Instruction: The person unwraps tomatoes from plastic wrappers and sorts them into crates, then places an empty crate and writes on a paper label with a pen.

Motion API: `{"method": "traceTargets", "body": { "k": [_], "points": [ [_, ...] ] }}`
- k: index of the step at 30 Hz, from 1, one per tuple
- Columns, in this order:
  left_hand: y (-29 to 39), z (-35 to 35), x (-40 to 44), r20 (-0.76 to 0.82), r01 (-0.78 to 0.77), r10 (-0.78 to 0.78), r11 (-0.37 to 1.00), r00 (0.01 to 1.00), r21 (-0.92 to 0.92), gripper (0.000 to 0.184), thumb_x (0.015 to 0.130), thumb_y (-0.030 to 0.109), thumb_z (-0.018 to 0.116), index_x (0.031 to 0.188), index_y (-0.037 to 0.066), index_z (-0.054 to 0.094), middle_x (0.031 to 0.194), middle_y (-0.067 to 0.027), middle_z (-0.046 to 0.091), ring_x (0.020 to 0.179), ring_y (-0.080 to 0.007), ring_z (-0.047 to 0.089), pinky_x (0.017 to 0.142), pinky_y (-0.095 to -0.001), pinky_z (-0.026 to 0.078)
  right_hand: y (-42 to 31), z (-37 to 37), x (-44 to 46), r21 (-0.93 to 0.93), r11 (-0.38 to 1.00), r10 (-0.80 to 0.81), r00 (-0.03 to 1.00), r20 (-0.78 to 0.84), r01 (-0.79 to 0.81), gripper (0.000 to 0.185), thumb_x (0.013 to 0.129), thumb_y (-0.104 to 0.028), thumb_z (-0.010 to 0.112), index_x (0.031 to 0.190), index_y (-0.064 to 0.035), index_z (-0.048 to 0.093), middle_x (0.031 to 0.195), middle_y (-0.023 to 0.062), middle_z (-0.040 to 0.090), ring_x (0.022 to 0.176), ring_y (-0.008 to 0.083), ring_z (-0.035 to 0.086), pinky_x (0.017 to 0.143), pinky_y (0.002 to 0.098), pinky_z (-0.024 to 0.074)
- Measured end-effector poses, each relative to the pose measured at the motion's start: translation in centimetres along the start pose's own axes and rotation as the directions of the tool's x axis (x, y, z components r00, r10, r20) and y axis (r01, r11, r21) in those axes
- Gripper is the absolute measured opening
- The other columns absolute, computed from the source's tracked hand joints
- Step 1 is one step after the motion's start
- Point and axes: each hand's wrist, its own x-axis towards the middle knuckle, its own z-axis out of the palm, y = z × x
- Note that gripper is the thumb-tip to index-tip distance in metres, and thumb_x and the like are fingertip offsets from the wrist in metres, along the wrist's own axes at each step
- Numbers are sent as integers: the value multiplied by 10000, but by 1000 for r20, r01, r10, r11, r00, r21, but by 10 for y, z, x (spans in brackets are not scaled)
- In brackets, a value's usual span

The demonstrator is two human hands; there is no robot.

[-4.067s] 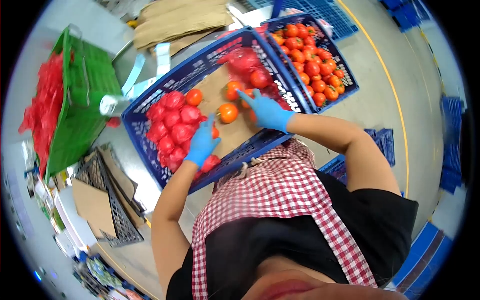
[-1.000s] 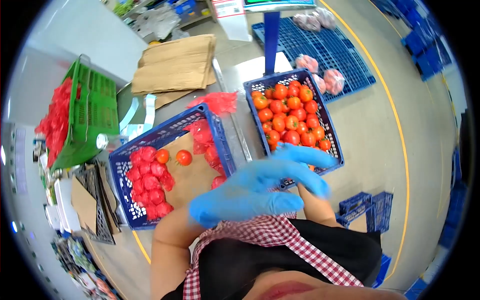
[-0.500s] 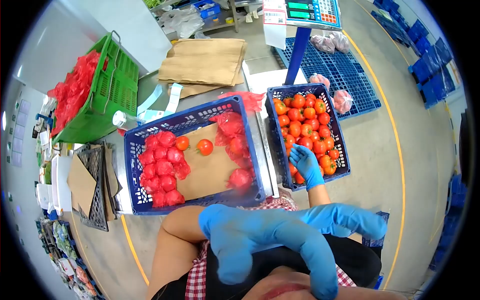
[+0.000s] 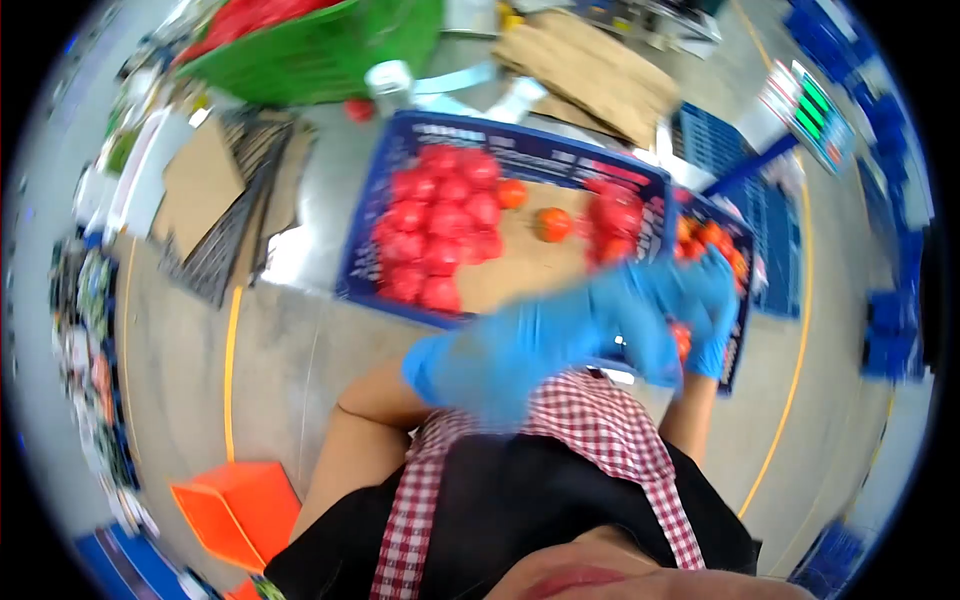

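My left hand (image 4: 530, 345), in a blue glove and blurred, reaches rightward over the near edge of a blue crate (image 4: 545, 148), fingers apart and nothing visible in them. My right hand (image 4: 712, 325), also gloved, is at a second crate (image 4: 741, 345) of loose tomatoes (image 4: 715, 238). The left fingers overlap it in view, so its grip is hidden. Inside the first crate, tomatoes in red film (image 4: 440, 215) fill the left side. More red-wrapped tomatoes (image 4: 615, 215) lie on the right. Two bare tomatoes (image 4: 553, 225) rest on the cardboard liner (image 4: 515, 265) between them.
A green crate (image 4: 310, 60) with red bags stands at the back left. Cardboard sheets (image 4: 590, 75) lie behind the first crate. A scale display (image 4: 822, 115) rises on a post at right. An orange bin (image 4: 235, 510) is on the floor at lower left.
The view has swung, so the crates sit farther right and the orange bin shows. My left hand has moved away from my face toward the crates and my right hand.
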Motion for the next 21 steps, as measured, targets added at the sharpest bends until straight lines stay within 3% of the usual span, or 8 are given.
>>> {"method": "traceTargets", "body": {
  "k": [2,4,5,10,12,16,18,21],
  "points": [
    [36,-41,-29,-397,137,-80,983,914,118,545,813,434,598,1131,-8,584,1298,-128,421,1186,-252,386,973,-421,327,-12,20,-5,-42,999,-23,999,-31,22,303,913,-112,504,1185,4,565,1125,89,611,901,134,591,806,246,463],
    [72,-16,-37,-923,367,178,879,342,305,220,909,94,511,1051,-34,621,938,-87,648,828,-156,602,739,-292,532,-30,50,-22,-247,969,-13,1000,19,17,307,921,-86,485,1201,23,551,1107,88,609,915,128,587,827,245,459],
    [90,-45,-73,-841,571,379,617,387,541,272,914,149,521,1120,-19,577,1086,-108,592,961,-181,575,830,-315,485,-26,58,-25,-223,975,23,997,79,-5,304,919,-73,481,1194,35,551,1104,91,607,945,136,583,854,250,453],
    [187,-284,-346,-705,449,660,729,-259,517,301,909,232,515,1133,41,578,1108,-82,603,975,-189,569,827,-331,452,-1,95,-29,-267,961,105,990,93,-77,274,905,-72,511,1148,30,587,1107,91,611,990,145,577,877,269,458],
    [233,-296,-396,-795,122,474,877,-377,465,234,856,216,616,1011,41,600,872,-64,599,717,-181,533,662,-320,455,9,98,-27,-360,931,104,989,102,-61,273,912,-84,513,1150,27,587,1104,87,610,974,143,578,863,269,465],
    [305,-343,-425,-295,558,742,656,-602,508,453,812,279,668,1081,-71,566,1019,-140,615,873,-225,569,778,-382,461,-2,125,-36,-450,888,151,984,91,-95,284,896,-95,537,1153,13,591,1093,82,614,982,148,578,855,268,470],
    [335,-332,-404,-598,89,408,868,-689,489,529,874,369,549,1272,23,502,1272,-108,549,1070,-279,542,918,-381,418,-2,133,-36,-482,871,147,986,74,-94,279,882,-87,545,1135,19,596,1095,87,620,990,155,581,856,269,477],
    [374,-387,-446,-762,84,387,910,-520,405,515,873,357,551,1260,20,506,1260,-108,551,1060,-274,541,912,-379,419,9,128,-30,-493,858,170,985,0,-148,257,884,-101,555,1102,23,613,1081,86,630,976,152,588,828,270,487]
  ]
}}
